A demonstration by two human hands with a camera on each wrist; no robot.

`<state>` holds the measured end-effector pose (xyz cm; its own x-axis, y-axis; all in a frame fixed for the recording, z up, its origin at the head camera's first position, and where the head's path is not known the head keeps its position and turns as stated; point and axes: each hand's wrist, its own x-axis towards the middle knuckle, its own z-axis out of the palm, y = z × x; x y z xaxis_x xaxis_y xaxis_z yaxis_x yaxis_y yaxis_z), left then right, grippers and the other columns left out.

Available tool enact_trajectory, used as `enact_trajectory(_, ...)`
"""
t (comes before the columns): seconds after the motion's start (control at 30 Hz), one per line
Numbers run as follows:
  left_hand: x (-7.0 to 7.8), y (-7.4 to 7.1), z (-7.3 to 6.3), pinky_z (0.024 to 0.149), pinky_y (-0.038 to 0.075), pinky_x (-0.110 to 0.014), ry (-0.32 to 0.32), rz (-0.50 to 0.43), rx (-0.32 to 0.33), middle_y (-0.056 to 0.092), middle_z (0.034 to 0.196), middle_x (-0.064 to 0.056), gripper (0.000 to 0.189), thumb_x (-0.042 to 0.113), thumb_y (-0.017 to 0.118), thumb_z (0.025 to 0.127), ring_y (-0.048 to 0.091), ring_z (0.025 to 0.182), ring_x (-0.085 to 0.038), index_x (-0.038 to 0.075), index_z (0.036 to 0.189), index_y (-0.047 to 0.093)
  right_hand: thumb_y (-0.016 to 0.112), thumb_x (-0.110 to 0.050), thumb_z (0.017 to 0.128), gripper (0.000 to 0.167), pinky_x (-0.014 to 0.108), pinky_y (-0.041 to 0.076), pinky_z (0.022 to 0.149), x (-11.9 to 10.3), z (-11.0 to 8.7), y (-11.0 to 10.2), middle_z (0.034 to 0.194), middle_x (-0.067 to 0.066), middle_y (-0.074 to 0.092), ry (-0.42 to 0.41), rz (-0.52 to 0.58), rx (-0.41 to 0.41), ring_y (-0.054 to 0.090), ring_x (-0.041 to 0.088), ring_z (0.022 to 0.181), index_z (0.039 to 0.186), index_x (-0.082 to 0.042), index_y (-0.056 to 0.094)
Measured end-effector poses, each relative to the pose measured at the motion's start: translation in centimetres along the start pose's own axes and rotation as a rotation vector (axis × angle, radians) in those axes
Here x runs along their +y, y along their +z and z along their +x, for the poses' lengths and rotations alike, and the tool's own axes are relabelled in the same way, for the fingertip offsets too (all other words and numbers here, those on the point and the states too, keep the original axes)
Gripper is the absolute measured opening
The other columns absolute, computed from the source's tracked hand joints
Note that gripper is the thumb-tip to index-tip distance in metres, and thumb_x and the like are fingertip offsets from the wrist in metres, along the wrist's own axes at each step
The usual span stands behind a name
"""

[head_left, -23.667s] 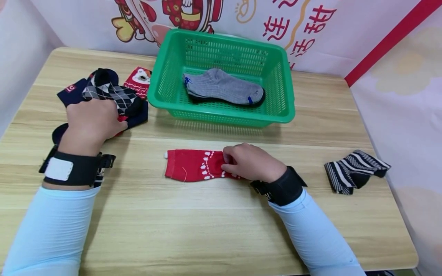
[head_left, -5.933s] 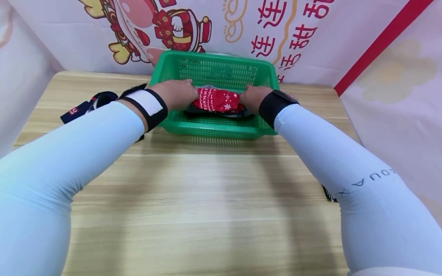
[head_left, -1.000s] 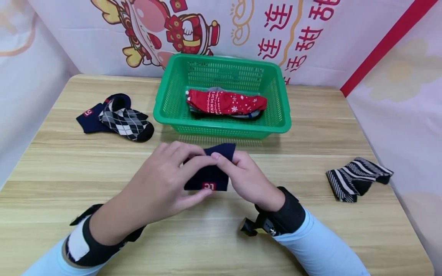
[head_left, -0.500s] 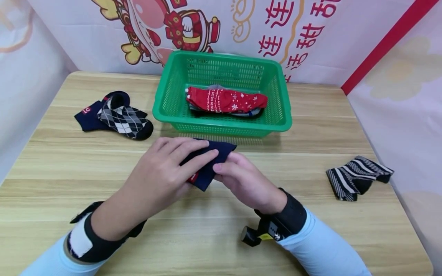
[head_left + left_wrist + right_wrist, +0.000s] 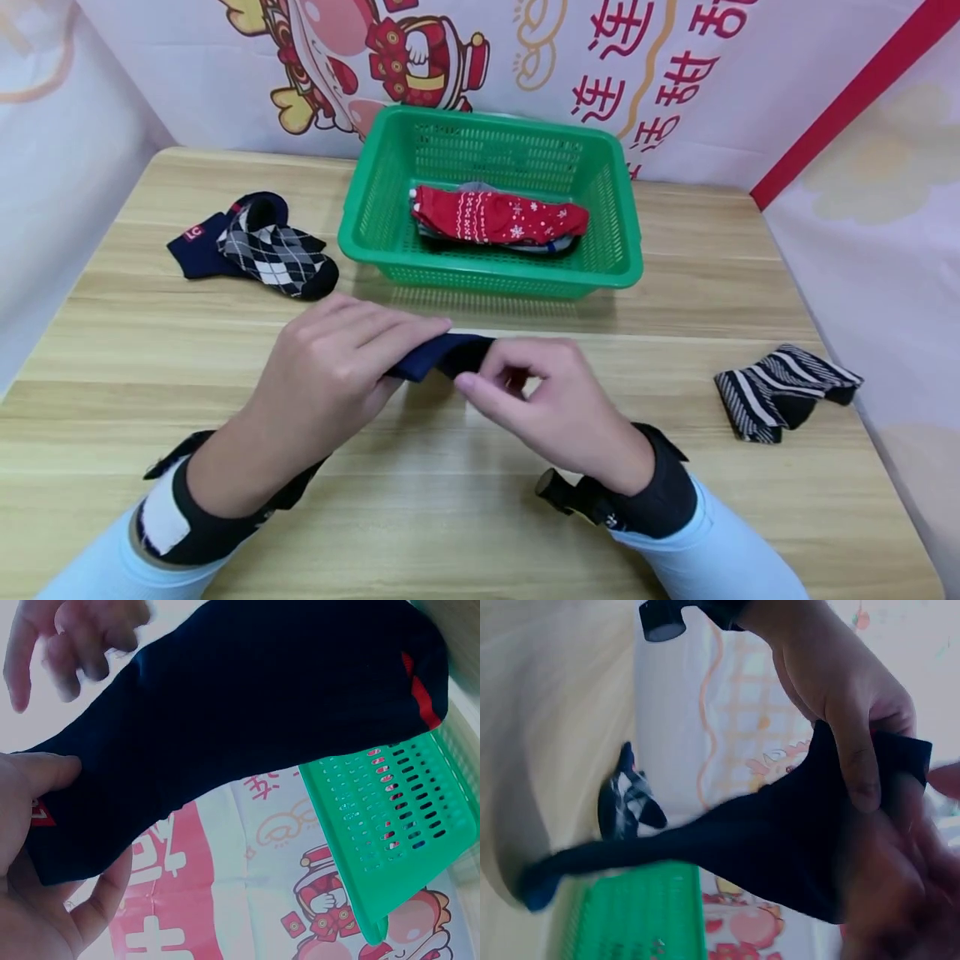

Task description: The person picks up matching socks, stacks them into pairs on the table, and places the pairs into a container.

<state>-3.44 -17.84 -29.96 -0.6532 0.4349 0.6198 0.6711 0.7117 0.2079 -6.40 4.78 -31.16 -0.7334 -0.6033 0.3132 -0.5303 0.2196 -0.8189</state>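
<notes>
My left hand (image 5: 330,358) pinches a navy sock (image 5: 431,354) at its cuff, thumb on the near face beside a small red label, as the left wrist view shows. From there the sock (image 5: 285,690) stretches out to a toe with a red stripe. My right hand (image 5: 558,400) is at the sock's other side, thumb and forefinger bent. In the left wrist view the right hand's fingers (image 5: 90,645) are loosely curled, a gap away from the cloth. That hand is blurred in the right wrist view, overlapping the cuff.
Behind the hands stands a green basket (image 5: 491,279) with red patterned socks (image 5: 498,218) lying over grey ones. At the left, an argyle sock (image 5: 277,258) rests on another navy sock (image 5: 201,248). A black-and-white striped sock (image 5: 787,392) lies by the table's right edge.
Since the oldest frame, red socks have gone from the table into the basket, and a navy sock has left the pile at left. Just now the sock has tilted, and the right fingers have come off it.
</notes>
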Motion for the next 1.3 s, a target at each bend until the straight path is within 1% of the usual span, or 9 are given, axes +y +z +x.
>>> enact_trajectory(0.07,0.1,0.0,0.0,0.078,0.057,-0.041,0.004,-0.015,-0.005,0.078,0.099,-0.007,0.036,0.009,0.086,0.076,0.075,0.089,-0.024,0.01,0.111,0.077,0.078,-0.011,0.085,0.012,0.025,0.049,0.067,-0.1,-0.1,0.0,0.081,-0.004,0.063,-0.088,-0.07,0.116,0.058,0.009,0.079,0.086,-0.011,0.066)
enact_trajectory(0.13,0.2,0.0,-0.1,0.078,0.057,-0.04,0.013,-0.036,-0.007,0.078,0.097,-0.007,0.034,0.008,0.087,0.074,0.075,0.088,-0.023,0.01,0.107,0.078,0.081,-0.013,0.082,0.027,0.027,0.052,0.081,0.0,-0.1,0.1,0.101,0.001,0.067,-0.137,-0.14,0.158,0.06,0.011,0.098,0.104,-0.009,0.068)
enact_trajectory(0.23,0.4,0.0,-0.2,0.078,0.057,-0.039,0.025,-0.071,-0.01,0.078,0.094,-0.006,0.03,0.008,0.087,0.075,0.075,0.087,-0.021,0.01,0.104,0.079,0.081,-0.016,0.083,0.055,0.033,0.046,0.106,0.4,0.1,0.5,0.133,0.004,0.063,-0.135,-0.174,0.076,0.055,0.015,0.127,0.134,-0.009,0.061)
enact_trajectory(0.3,0.5,0.0,-0.2,0.078,0.057,-0.039,0.043,-0.105,0.002,0.078,0.093,-0.005,0.027,0.008,0.085,0.077,0.075,0.087,-0.02,0.01,0.103,0.079,0.079,-0.014,0.086,0.056,0.033,0.044,0.11,0.7,0.2,0.9,0.137,0.004,0.062,-0.129,-0.15,0.011,0.054,0.015,0.131,0.138,-0.009,0.059)
enact_trajectory(0.47,0.6,0.0,-0.3,0.08,0.058,-0.039,0.09,-0.205,0.013,0.078,0.093,-0.003,0.027,0.002,0.079,0.08,0.074,0.086,-0.016,0.011,0.105,0.079,0.072,-0.004,0.089,0.032,0.028,0.051,0.101,1.4,0.2,1.9,0.122,0.006,0.072,-0.105,-0.049,-0.053,0.065,0.012,0.118,0.121,-0.006,0.071)
enact_trajectory(0.63,0.7,0.0,-0.3,0.08,0.058,-0.037,0.084,-0.249,0.003,0.078,0.092,0.0,0.03,-0.004,0.075,0.08,0.074,0.087,-0.014,0.013,0.105,0.079,0.072,-0.001,0.089,0.017,0.026,0.057,0.087,2.3,0.4,2.6,0.105,0.007,0.077,-0.033,0.072,-0.053,0.072,0.009,0.1,0.105,-0.005,0.077)
enact_trajectory(0.93,0.5,-0.1,-0.3,0.081,0.056,-0.037,0.048,-0.245,0.008,0.078,0.091,0.0,0.028,-0.001,0.078,0.079,0.074,0.087,-0.015,0.013,0.103,0.079,0.069,0.004,0.088,0.022,0.032,0.058,0.088,4.0,0.9,3.2,0.107,0.014,0.076,0.103,0.276,-0.104,0.071,0.009,0.1,0.109,0.001,0.076)
enact_trajectory(1.1,0.3,0.0,-0.2,0.079,0.055,-0.036,0.038,-0.244,0.022,0.078,0.092,-0.001,0.027,0.0,0.078,0.08,0.074,0.088,-0.016,0.012,0.103,0.079,0.068,0.005,0.088,0.023,0.033,0.058,0.089,4.9,1.2,3.1,0.108,0.016,0.075,0.13,0.302,-0.128,0.071,0.012,0.101,0.11,0.003,0.075)
enact_trajectory(1.3,0.2,-0.2,-0.1,0.083,0.051,-0.026,0.016,-0.273,0.069,0.078,0.096,0.0,0.027,-0.002,0.073,0.082,0.073,0.089,-0.016,0.012,0.105,0.078,0.07,0.008,0.085,0.024,0.031,0.057,0.09,6.1,1.6,3.2,0.107,0.016,0.076,0.134,0.226,-0.105,0.071,0.014,0.1,0.107,0.002,0.075)
